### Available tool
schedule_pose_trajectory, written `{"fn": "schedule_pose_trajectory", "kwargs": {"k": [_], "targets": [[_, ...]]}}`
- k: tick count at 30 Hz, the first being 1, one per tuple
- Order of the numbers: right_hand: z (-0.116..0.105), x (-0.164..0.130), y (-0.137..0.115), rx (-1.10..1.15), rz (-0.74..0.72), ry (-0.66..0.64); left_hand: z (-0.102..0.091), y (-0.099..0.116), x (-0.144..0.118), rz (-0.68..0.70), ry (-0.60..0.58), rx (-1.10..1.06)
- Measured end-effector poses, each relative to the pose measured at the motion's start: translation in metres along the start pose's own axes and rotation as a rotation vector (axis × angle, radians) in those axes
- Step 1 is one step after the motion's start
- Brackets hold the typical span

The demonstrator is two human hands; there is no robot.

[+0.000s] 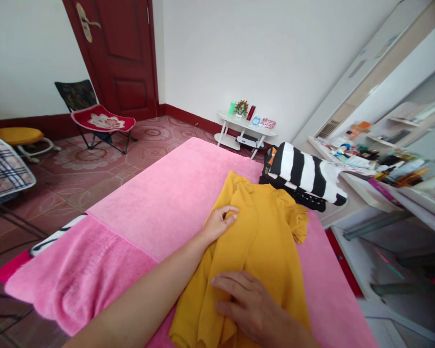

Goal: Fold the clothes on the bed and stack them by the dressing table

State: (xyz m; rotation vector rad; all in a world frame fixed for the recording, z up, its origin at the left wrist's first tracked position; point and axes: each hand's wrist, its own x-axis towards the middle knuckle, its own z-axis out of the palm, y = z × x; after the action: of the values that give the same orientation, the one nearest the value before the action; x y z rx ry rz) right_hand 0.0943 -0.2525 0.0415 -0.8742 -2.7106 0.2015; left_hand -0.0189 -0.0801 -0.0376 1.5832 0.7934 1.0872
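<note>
A mustard-yellow garment with short sleeves (pixel 268 232) lies spread on a pink cloth (pixel 159 188), its neck end away from me and its left side folded inward. My left hand (pixel 220 223) rests on the garment's left edge near the upper part, fingers loosely stretched out. Lower down, my right hand (pixel 248 302) lies over the front of the garment, fingers extended and slightly blurred. Neither hand visibly grips the fabric. The garment's bottom end is partly hidden by my right hand and forearm.
Folded black-and-white clothes (pixel 304 174) are stacked at the far right corner. A cluttered dresser (pixel 362 193) stands along the right. Beyond is a small white table (pixel 246 124). At left are a folding chair (pixel 101 118) and a yellow-topped stool (pixel 16 135).
</note>
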Motion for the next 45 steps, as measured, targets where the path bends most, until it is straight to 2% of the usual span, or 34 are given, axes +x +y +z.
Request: {"fn": "schedule_pose_trajectory", "kwargs": {"k": [3,7,12,15,18,21,25,27,31,35,37,39,42,43,45], "targets": [[0.006,-0.003,0.007,0.103,0.097,-0.008,-0.004,0.007,0.003,-0.008,-0.154,-0.009],[0.003,-0.007,0.012,0.288,0.295,-0.082,-0.015,0.024,0.001,-0.117,-0.367,-0.056],[-0.017,-0.004,0.000,0.383,0.396,-0.052,-0.032,0.051,-0.028,-0.436,-0.401,-0.141],[-0.024,-0.003,-0.014,0.394,0.349,-0.066,-0.041,0.063,-0.051,-0.547,-0.419,-0.216],[-0.018,-0.003,-0.024,0.365,0.309,-0.070,-0.045,0.070,-0.069,-0.634,-0.434,-0.296],[-0.010,-0.002,-0.025,0.407,0.344,0.050,-0.039,0.073,-0.079,-0.698,-0.381,-0.421],[-0.017,0.004,-0.020,0.606,0.551,0.389,-0.022,0.075,-0.086,-0.785,-0.246,-0.593],[-0.025,0.008,-0.018,0.709,0.617,0.515,-0.013,0.078,-0.091,-0.813,-0.201,-0.638],[-0.040,0.009,-0.016,0.791,0.619,0.653,-0.010,0.092,-0.102,-0.757,-0.209,-0.590],[-0.041,-0.002,-0.021,0.705,0.632,0.634,-0.026,0.102,-0.109,-0.596,-0.165,-0.488],[-0.035,-0.011,-0.026,0.629,0.615,0.553,-0.037,0.101,-0.113,-0.531,-0.158,-0.360],[-0.024,-0.022,-0.030,0.555,0.597,0.396,-0.047,0.097,-0.118,-0.467,-0.188,-0.154],[-0.011,-0.032,-0.030,0.492,0.584,0.126,-0.059,0.093,-0.126,-0.386,-0.363,0.186],[-0.009,-0.032,-0.027,0.486,0.591,0.092,-0.062,0.094,-0.126,-0.360,-0.434,0.285],[-0.010,-0.026,-0.013,0.487,0.629,0.138,-0.065,0.096,-0.121,-0.301,-0.514,0.461]]}}
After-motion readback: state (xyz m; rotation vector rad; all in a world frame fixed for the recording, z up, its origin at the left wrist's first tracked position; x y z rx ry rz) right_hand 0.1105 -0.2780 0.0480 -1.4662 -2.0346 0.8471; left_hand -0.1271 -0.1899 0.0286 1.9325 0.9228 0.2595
